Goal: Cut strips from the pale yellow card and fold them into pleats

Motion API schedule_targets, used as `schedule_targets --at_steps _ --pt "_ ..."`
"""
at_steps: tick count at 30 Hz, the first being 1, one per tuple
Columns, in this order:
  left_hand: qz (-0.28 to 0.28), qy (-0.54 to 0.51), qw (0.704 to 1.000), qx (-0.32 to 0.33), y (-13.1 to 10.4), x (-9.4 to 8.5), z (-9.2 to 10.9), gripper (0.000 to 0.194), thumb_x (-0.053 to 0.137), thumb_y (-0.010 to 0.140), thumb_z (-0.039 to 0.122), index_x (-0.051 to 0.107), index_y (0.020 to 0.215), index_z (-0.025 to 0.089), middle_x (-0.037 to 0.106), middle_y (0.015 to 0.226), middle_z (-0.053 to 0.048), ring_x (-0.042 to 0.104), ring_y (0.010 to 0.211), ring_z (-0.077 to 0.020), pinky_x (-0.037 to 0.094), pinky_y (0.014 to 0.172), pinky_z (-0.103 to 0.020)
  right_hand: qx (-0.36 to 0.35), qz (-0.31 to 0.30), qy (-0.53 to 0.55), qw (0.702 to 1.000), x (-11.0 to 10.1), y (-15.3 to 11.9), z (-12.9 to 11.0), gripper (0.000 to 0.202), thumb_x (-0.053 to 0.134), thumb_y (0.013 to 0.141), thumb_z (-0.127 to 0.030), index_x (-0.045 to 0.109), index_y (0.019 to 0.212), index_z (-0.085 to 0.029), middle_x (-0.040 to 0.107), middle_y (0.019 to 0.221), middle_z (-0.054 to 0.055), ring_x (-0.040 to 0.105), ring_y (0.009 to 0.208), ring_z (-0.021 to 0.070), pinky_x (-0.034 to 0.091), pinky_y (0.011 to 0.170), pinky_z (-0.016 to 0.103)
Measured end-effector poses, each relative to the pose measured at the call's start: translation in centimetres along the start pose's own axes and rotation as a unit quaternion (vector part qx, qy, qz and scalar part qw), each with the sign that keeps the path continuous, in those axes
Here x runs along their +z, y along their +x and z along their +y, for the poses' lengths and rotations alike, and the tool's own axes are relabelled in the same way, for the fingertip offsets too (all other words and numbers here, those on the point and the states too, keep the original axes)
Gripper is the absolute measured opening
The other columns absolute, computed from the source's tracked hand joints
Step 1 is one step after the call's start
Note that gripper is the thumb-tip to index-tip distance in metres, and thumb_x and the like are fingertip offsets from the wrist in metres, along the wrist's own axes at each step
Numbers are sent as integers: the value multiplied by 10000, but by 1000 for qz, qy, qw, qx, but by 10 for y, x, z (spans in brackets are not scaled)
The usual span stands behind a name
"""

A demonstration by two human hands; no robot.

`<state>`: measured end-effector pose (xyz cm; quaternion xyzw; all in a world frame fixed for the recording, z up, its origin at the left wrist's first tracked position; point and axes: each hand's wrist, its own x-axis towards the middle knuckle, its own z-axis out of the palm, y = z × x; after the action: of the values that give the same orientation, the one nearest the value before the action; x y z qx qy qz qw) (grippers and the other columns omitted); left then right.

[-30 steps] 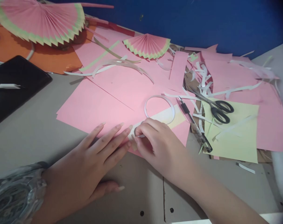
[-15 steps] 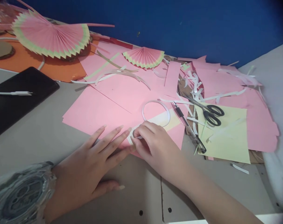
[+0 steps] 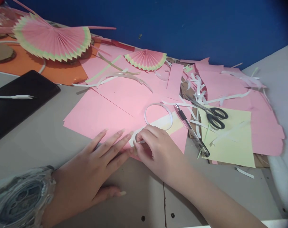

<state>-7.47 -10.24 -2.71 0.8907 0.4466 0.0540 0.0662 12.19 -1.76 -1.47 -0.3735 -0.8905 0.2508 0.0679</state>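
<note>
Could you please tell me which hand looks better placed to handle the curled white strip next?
Probably the right hand: it seems to pinch one end of the curled white strip, while the left hand lies spread, palm down, reaching over the pink paper.

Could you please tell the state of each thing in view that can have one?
Left hand: fingers spread, palm down
Right hand: apparently pinching a thin white piece
Pale strip: partly covered by the right hand
White loop: curved round
Larger fan: pleated, spread open
Smaller fan: pleated, spread open
Scissors: lying down
Pen: uncapped, lying down
Cable: plug end free
</note>
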Motion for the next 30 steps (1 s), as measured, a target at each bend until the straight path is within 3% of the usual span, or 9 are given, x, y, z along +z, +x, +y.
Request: schedule_targets --at_steps 30 --pt "10 -6 1000 -3 1 -2 0 724 381 841 667 404 1383 188 282 1513 -114 201 1401 -296 105 1125 -485 62 -41 56 996 -11 4 -5 125 498 864 -141 443 766 -196 492 822 -10 432 758 138 344 686 283"
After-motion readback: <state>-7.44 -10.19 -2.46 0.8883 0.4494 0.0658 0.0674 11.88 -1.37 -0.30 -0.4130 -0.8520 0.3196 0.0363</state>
